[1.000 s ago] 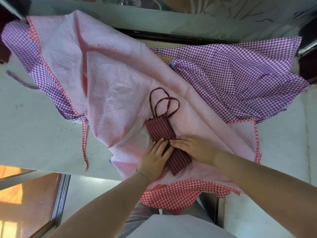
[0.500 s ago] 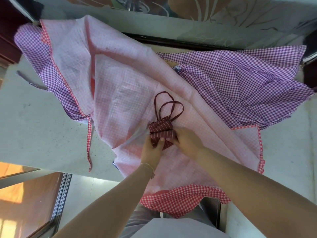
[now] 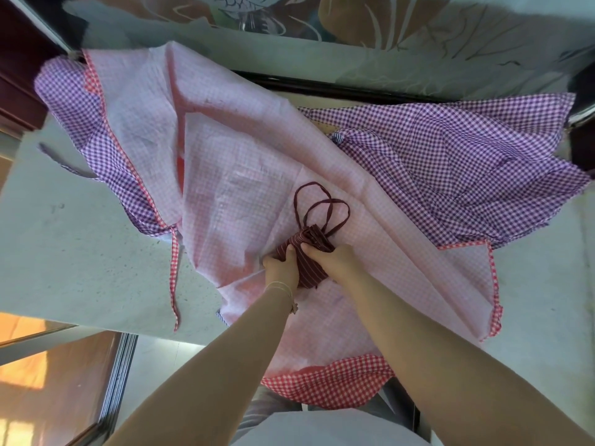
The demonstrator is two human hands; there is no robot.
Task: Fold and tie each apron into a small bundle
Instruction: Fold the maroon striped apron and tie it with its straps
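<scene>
**Striped apron gripped in both hands on the spread cloths**

The folded maroon striped apron (image 3: pixel 307 263) lay near the front middle of the table, on top of a pale pink checked cloth (image 3: pixel 231 175). It was gathered into a short thick wad, its folded layers showing at the far end. From that far end its dark ties (image 3: pixel 322 207) ran away from the person in loose crossing loops, lying flat on the pink cloth.

The left hand (image 3: pixel 280 268) gripped the wad's left side, fingers curled over the edge and thumb laid on the stripes. The right hand (image 3: pixel 331 259) gripped the right side, thumb on top and fingers wrapped around the fabric. The two thumbs sat close together on the wad. A thin bracelet (image 3: pixel 283 289) ringed the left wrist.

The pink cloth draped over the table's near edge, where its red checked side (image 3: pixel 325 381) hung down. A red checked strap (image 3: pixel 174 278) trailed off its left side across the grey tabletop (image 3: pixel 64 252). A purple checked cloth (image 3: pixel 450 175) spread out to the right behind it, and more purple check (image 3: pixel 70 114) showed at the far left.
</scene>
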